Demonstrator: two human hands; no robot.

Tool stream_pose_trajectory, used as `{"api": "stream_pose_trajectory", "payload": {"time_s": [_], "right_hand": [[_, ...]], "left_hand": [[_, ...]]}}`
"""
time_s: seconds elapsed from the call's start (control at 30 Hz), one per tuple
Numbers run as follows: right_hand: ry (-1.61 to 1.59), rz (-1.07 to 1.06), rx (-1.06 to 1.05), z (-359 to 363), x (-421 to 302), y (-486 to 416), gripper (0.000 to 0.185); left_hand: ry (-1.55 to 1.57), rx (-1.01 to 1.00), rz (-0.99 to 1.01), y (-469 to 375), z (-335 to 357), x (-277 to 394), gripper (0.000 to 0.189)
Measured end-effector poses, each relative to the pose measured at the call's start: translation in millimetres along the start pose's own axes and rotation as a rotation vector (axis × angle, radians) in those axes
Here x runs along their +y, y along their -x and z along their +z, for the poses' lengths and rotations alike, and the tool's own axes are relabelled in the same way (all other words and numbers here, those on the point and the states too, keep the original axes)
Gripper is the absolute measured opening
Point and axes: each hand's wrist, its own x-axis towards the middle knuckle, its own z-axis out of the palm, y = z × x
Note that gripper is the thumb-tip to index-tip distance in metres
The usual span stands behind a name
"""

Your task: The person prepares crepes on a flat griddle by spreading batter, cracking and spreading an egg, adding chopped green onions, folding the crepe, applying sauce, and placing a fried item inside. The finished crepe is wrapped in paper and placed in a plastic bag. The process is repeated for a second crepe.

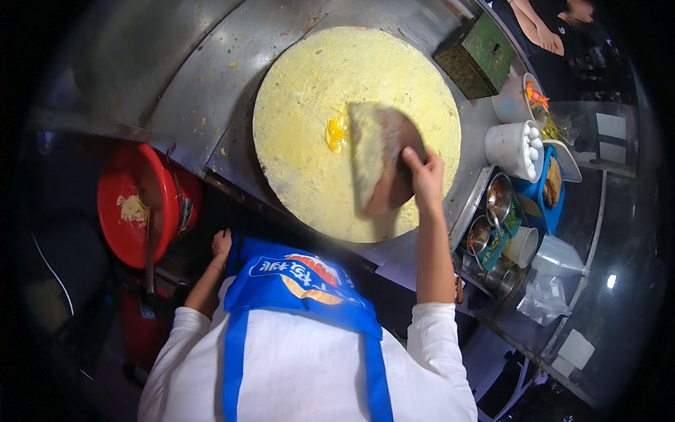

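A thin layer of pale yellow batter [300, 89] covers most of a large round griddle. My right hand [426, 171] grips a half-round scraper [393, 158], blurred and smeared with batter, over the right part of the griddle. Just left of the scraper's straight edge lies a broken egg yolk [336, 134] on the batter. My left hand [222, 242] hangs beside the blue apron, away from the griddle; its fingers look curled, and whether it holds anything cannot be told.
A red basin [111, 211] with dough or batter stands at left. Along the right are a green metal box [488, 58], a white tub [501, 147] of eggs, a blue tray [552, 211] and steel bowls [498, 184] with spoons. A person [546, 31] is at the upper right.
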Motion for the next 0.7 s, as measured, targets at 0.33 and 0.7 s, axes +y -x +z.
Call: {"api": "stream_pose_trajectory", "payload": {"time_s": [0.33, 0.7], "right_hand": [[0.083, 0.043, 0.072, -3, -6, -11, 0.018], [-0.05, -0.023, 0.187, -20, -1, -13, 0.016]], "left_hand": [[-0.118, -0.304, -0.031, -44, 45, -153, 0.055], [-0.019, -0.178, 0.033, -42, 11, -71, 0.039]]}}
